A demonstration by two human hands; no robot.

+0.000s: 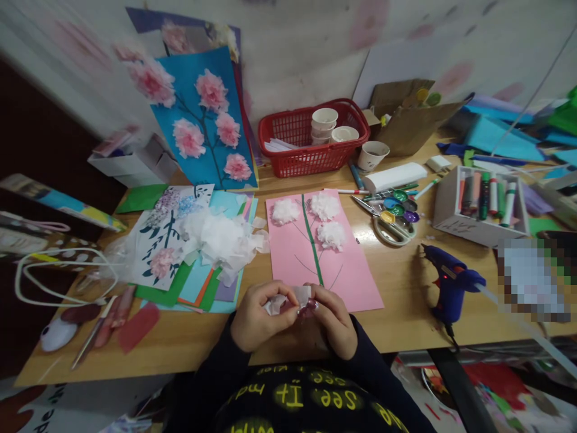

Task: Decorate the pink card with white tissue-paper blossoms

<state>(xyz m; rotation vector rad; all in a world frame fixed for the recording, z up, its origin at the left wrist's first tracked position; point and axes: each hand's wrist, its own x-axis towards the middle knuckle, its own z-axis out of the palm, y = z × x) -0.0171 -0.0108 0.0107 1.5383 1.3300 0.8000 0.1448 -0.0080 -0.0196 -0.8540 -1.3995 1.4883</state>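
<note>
Close to my body at the table's front edge, my left hand and my right hand are closed on small pieces of white tissue paper. Something shiny and purplish shows at my right fingertips, too small to name. Just beyond lies a pink sheet with a green stem and thin drawn branches. Three white tissue flowers sit on its upper part. Left of the sheet is a loose heap of white tissue squares, on top of coloured papers.
A blue card with pink tissue flowers leans on the wall. Behind the pink sheet stands a red basket with paper cups. Scissors, a blue glue gun with a lit red light and a marker box lie to the right.
</note>
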